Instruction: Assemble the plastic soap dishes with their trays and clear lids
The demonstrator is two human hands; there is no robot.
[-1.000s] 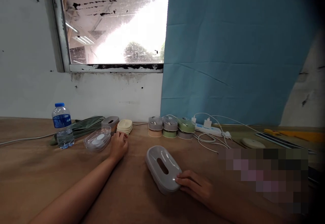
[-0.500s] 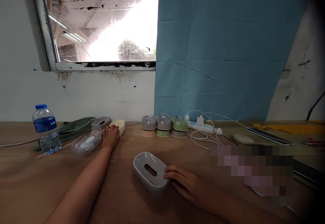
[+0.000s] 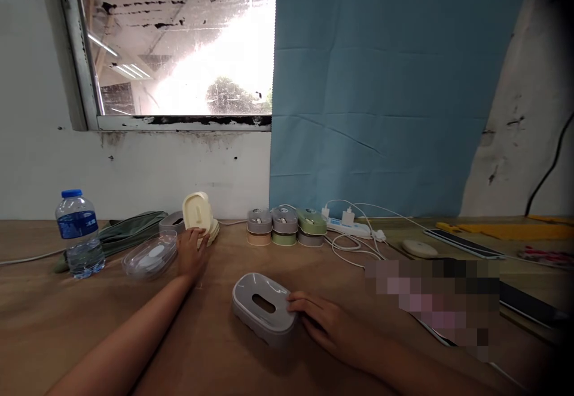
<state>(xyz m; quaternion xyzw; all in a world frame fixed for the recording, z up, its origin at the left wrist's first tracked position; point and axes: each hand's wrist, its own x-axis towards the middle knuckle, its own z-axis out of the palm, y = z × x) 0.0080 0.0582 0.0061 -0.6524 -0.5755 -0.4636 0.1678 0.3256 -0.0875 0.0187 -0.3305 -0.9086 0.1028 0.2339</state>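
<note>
My left hand [image 3: 192, 252] reaches to the back left and grips a cream oval plastic tray [image 3: 197, 212], tipped up on edge. Under it shows a stack of similar cream pieces [image 3: 213, 232]. Close in front, my right hand [image 3: 320, 321] rests its fingers on the right end of a grey oval plastic cover [image 3: 282, 303] with a long slot in its top; the thumb is mostly hidden. The cover's near edge is slightly raised from the table. Beside the left hand lie a clear plastic container [image 3: 139, 261] with white oval parts inside and another grey slotted cover [image 3: 168, 222].
On the left stand a water bottle [image 3: 81, 234] and a green cloth bag [image 3: 130, 231]. Several small lidded boxes [image 3: 284, 221] are stacked at the back. To the right are a white power strip [image 3: 352, 227], loose cables, a pale mouse [image 3: 419, 248] and a blurred-out patch.
My left hand has lifted the top cream tray off the stack and tilted it upright. My right hand stays on the grey cover. The view has shifted slightly.
</note>
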